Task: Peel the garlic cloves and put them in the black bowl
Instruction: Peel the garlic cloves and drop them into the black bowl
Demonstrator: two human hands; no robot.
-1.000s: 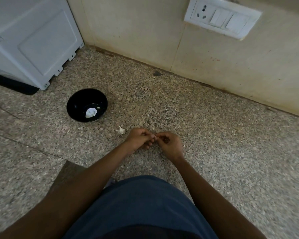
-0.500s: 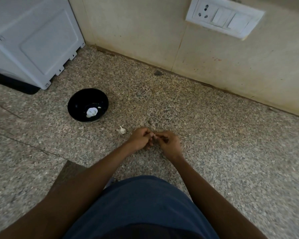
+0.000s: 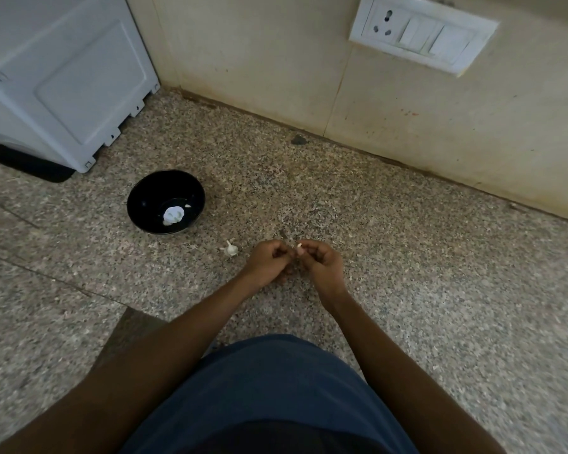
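Left hand [image 3: 269, 262] and right hand [image 3: 320, 262] knuckle to knuckle at frame centre, fingers curled; right pinching a garlic clove [image 3: 298, 246], left's grip unclear. Black bowl [image 3: 145, 204] well apart, upper left.

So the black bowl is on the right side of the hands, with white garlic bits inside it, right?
Not quite. The head view shows the black bowl to the left of the hands, beyond the left hand. It does hold white garlic bits.

one black bowl [image 3: 165, 201], two hands [image 3: 269, 262], one garlic piece [image 3: 231, 249] on the counter, one switchboard [image 3: 422, 32], one white appliance [image 3: 63, 80].
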